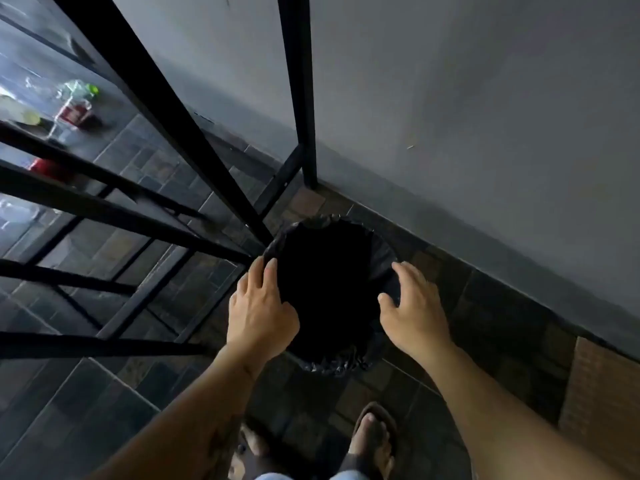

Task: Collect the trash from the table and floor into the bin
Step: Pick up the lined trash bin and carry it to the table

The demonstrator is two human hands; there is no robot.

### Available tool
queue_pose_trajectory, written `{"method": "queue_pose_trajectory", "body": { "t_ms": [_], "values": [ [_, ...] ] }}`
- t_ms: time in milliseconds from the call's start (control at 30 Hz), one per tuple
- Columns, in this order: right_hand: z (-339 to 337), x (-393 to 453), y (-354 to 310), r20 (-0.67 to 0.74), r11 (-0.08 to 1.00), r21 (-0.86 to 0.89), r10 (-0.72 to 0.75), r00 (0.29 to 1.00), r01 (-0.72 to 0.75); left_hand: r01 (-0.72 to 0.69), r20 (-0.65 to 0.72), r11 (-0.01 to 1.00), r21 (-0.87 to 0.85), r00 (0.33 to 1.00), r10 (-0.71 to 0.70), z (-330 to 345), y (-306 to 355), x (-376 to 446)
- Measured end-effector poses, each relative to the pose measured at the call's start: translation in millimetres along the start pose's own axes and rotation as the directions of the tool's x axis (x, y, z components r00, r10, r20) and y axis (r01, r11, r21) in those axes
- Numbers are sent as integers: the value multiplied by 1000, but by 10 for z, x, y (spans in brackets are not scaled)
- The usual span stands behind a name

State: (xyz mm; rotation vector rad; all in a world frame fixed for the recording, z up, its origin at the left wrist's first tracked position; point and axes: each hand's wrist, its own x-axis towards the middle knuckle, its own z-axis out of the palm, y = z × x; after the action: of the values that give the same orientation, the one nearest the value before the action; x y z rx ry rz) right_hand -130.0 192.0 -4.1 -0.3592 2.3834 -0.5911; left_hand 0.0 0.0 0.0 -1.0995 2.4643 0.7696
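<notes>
Dark stone tiles [104,403] ran underfoot, sandalled feet [372,441] at the bottom edge. Just beyond, mid-frame, both hands were spread wide at the bin [329,289]: the left hand [259,313] touching its left rim, the right hand [415,306] at the right rim, neither holding anything. The black liner looked thin and slippery, so the stiff rim seemed the place to grip; probably light. Farther off, upper left, bottles and wrappers [74,105] lay behind a black metal frame [166,109].

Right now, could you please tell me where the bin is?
The bin stands low in the centre of the head view, on the floor beside the wall, between both hands.
</notes>
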Motion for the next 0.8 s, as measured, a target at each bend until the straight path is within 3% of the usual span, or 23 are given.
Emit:
{"method": "queue_pose_trajectory", "body": {
  "t_ms": [200, 367, 533, 633, 800],
  "values": [
    [414, 319, 331, -88, 980, -197, -27, 996, 9, 13, -89, 1000, 8, 996, -12, 483, -209, 335],
    [535, 394, 406, -125, 990, -136, -55, 991, 38, -75, -160, 997, 34, 984, 79, 666, -335, 391],
    [559, 430, 443, -165, 978, -210, -18, 986, -18, -52, -118, 998, -31, 992, 48, 670, -426, 458],
    [560, 455, 470, -189, 976, -218, -19, 982, -23, -105, -123, 994, 4, 987, 105, 617, -464, 474],
    [448, 312, 412, -260, 976, -214, -88, 962, 31, -172, -226, 985, 9, 959, 169, 523, -482, 330]
  ]
}}
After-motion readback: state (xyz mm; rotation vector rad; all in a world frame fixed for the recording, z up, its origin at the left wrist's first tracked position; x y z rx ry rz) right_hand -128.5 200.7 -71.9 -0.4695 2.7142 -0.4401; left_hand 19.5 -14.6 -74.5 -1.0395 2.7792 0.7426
